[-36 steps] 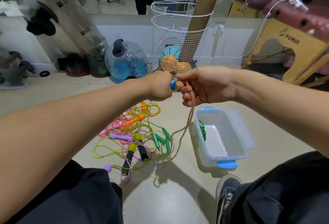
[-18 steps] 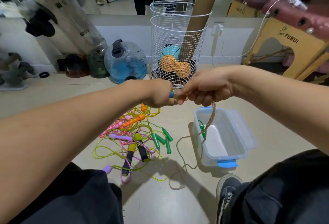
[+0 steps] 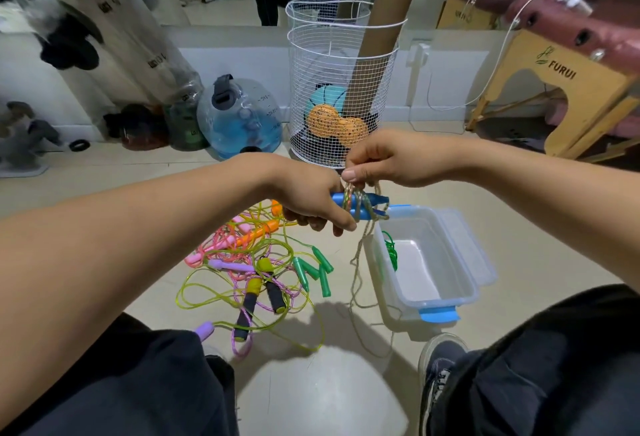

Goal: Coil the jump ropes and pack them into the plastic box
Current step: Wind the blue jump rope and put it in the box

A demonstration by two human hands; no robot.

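Two blue handles (image 3: 360, 206) sit clamped together in the left hand (image 3: 311, 198), pointing toward three o'clock. The right hand (image 3: 384, 158), just above them at twelve o'clock, pinches the pale rope (image 3: 358, 262) whose turns wrap the handles; its slack hangs to the floor. At five o'clock from the hands stands the plastic box (image 3: 446, 297), a green rope (image 3: 392, 252) inside. At seven o'clock lies the tangle of jump ropes (image 3: 256, 273).

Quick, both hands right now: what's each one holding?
Left hand: closed on the blue handles.
Right hand: pinching the tan rope above those handles.
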